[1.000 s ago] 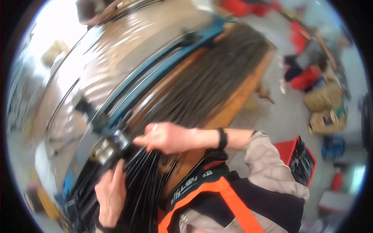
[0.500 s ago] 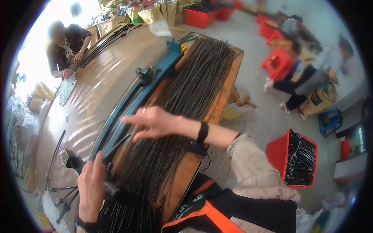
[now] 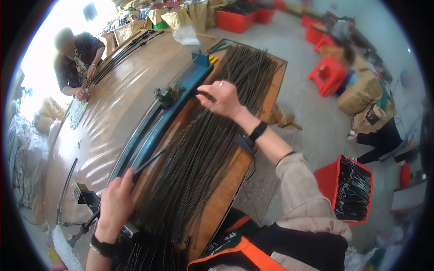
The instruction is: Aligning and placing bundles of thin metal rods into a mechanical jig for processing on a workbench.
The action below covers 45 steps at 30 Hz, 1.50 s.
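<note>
My left hand (image 3: 116, 203) is closed around a thin black tube (image 3: 149, 161), which points up and to the right over the bench. My right hand (image 3: 221, 100) is raised further off, its thumb and fingers bent into a pinch. A long, thin coil spring (image 3: 184, 131) runs between the tube's tip and my right fingers; the grip on its end is small and partly hidden. Below the right hand lies a thick bundle of dark springs (image 3: 212, 140). Alongside it is a long blue metal fixture (image 3: 174, 106) with a small clamp block (image 3: 166, 96).
Across the plastic-covered table (image 3: 108, 117) a person (image 3: 79, 58) handles thin strips. Black rods (image 3: 122, 56) lie along its far edge. On the floor at right stands a red bin (image 3: 332, 183) of dark rods, with a red stool (image 3: 327, 77) beyond. Another person bends near brown sacks (image 3: 361, 95).
My right hand has moved up and away from the left, and a spring now stretches behind it. My left fingers have closed on the tube. The person at far right has bent down among the sacks.
</note>
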Each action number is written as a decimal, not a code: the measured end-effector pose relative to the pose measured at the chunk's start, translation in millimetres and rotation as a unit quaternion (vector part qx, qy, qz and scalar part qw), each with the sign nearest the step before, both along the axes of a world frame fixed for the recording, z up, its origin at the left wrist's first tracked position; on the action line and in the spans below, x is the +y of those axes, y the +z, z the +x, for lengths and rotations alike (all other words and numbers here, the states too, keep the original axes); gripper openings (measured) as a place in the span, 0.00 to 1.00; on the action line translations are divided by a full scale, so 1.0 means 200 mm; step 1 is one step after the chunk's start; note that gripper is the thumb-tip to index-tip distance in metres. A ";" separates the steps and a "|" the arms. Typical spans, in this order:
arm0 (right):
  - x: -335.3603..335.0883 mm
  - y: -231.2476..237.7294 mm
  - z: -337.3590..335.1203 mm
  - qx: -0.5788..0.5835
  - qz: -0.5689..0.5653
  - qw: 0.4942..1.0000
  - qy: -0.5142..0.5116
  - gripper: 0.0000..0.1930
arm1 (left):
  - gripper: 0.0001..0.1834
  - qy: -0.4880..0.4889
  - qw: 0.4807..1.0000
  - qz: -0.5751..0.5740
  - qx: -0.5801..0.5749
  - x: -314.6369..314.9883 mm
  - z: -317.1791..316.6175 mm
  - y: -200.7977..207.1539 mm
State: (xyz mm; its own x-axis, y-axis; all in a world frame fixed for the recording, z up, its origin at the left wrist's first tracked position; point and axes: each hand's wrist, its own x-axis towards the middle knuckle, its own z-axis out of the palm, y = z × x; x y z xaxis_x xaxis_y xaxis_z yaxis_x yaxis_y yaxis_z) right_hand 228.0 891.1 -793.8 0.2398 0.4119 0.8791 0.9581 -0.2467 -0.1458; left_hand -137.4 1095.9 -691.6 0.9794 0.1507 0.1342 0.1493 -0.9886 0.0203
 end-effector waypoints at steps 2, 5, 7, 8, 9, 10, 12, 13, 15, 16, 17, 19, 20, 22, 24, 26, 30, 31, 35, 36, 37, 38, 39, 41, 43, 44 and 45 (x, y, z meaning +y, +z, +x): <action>0.01 -0.01 -0.05 -0.064 -0.019 0.998 0.008 0.18 | 0.24 0.006 1.000 -0.027 -0.004 -0.04 0.01 -0.02; 0.13 0.01 -0.36 0.055 -0.072 0.984 0.151 0.23 | 0.24 0.009 0.998 -0.058 -0.014 -0.05 0.02 -0.03; 0.14 0.00 -0.47 0.133 -0.138 0.960 0.203 0.26 | 0.24 0.005 0.995 -0.091 -0.041 -0.01 -0.01 -0.06; 0.14 -0.01 -0.50 0.144 -0.106 0.952 0.250 0.25 | 0.24 0.007 0.995 -0.091 -0.038 0.03 -0.04 -0.05; 0.14 -0.02 -0.53 0.154 -0.073 0.939 0.297 0.23 | 0.24 0.016 0.995 -0.069 -0.065 0.09 -0.10 -0.04; 0.15 -0.04 -0.57 0.166 -0.040 0.923 0.345 0.22 | 0.23 0.027 0.995 -0.048 -0.089 0.14 -0.16 -0.02; 0.12 -0.08 -0.61 0.226 -0.079 0.910 0.338 0.19 | 0.23 0.043 0.993 -0.026 -0.107 0.17 -0.28 -0.01; 0.10 -0.07 -0.62 0.276 -0.119 0.897 0.324 0.17 | 0.23 0.061 0.996 -0.020 -0.065 0.17 -0.33 0.00; 0.13 -0.05 -0.69 0.326 -0.162 0.876 0.315 0.14 | 0.23 0.097 0.995 -0.008 0.018 0.16 -0.43 0.02; 0.16 -0.05 -0.75 0.324 -0.096 0.885 0.319 0.12 | 0.23 0.103 0.994 -0.009 0.021 0.15 -0.47 0.01; 0.20 -0.04 -0.82 0.321 -0.029 0.890 0.322 0.10 | 0.23 0.094 0.995 -0.027 0.001 0.14 -0.51 0.01; 0.27 0.01 -0.97 0.319 0.036 0.889 0.325 0.08 | 0.23 0.073 0.995 -0.063 -0.041 0.12 -0.55 0.01; 0.31 0.02 -1.07 0.277 0.021 0.899 0.339 0.09 | 0.23 0.078 0.994 -0.066 -0.037 0.10 -0.57 0.01; 0.36 0.03 -1.22 0.190 -0.008 0.911 0.366 0.10 | 0.24 0.062 0.997 -0.031 -0.030 0.06 -0.59 0.02; 0.39 -0.05 -1.19 0.145 0.005 0.926 0.350 0.10 | 0.24 0.055 0.998 -0.013 -0.026 0.06 -0.68 0.03; 0.44 -0.08 -1.16 0.045 0.038 0.948 0.313 0.12 | 0.24 0.074 0.994 0.054 -0.066 0.13 -0.83 0.05; 0.54 -0.08 -1.37 0.046 -0.007 0.938 0.345 0.15 | 0.22 0.052 0.995 0.028 -0.085 0.10 -0.86 0.02; 0.55 -0.09 -1.40 0.050 -0.011 0.936 0.348 0.15 | 0.20 0.033 0.996 -0.002 -0.085 0.09 -0.88 0.01; 0.63 -0.10 -1.28 0.013 0.014 0.962 0.273 0.12 | 0.14 0.141 0.963 0.056 -0.222 0.34 -1.29 -0.04; 0.62 -0.17 -1.20 0.012 -0.038 0.970 0.239 0.11 | 0.12 0.229 0.953 0.067 -0.189 0.43 -1.46 0.04; 0.64 -0.21 -1.20 0.040 -0.057 0.967 0.244 0.09 | 0.10 0.320 0.932 0.078 -0.154 0.46 -1.60 0.14; 0.67 -0.25 -1.23 0.066 -0.076 0.963 0.250 0.08 | 0.10 0.339 0.925 0.084 -0.148 0.46 -1.70 0.18; 0.71 -0.24 -1.30 0.067 -0.080 0.957 0.269 0.08 | 0.10 0.296 0.925 0.139 -0.196 0.48 -1.74 0.19; 0.79 -0.19 -1.46 0.264 -0.172 0.897 0.309 0.08 | 0.09 0.280 0.911 0.161 -0.255 0.47 -1.79 0.23; 0.92 -0.06 -1.66 0.352 -0.222 0.845 0.337 0.08 | 0.09 0.321 0.897 0.136 -0.271 0.43 -1.78 0.28; 1.00 0.04 -1.79 0.369 -0.227 0.812 0.391 0.07 | 0.10 0.315 0.900 0.116 -0.278 0.41 -1.79 0.29; 1.10 0.10 -1.93 0.386 -0.228 0.774 0.447 0.07 | 0.10 0.309 0.902 0.100 -0.284 0.39 -1.85 0.31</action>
State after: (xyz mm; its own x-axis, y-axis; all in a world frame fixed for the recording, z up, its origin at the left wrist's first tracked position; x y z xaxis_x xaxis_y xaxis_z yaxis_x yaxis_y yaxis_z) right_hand -158.1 1110.3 -773.6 0.0602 0.9418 0.3306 0.4464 0.2709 -0.8528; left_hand -507.0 1174.6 -630.4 0.4808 0.5614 0.6735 0.6946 -0.7127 0.0981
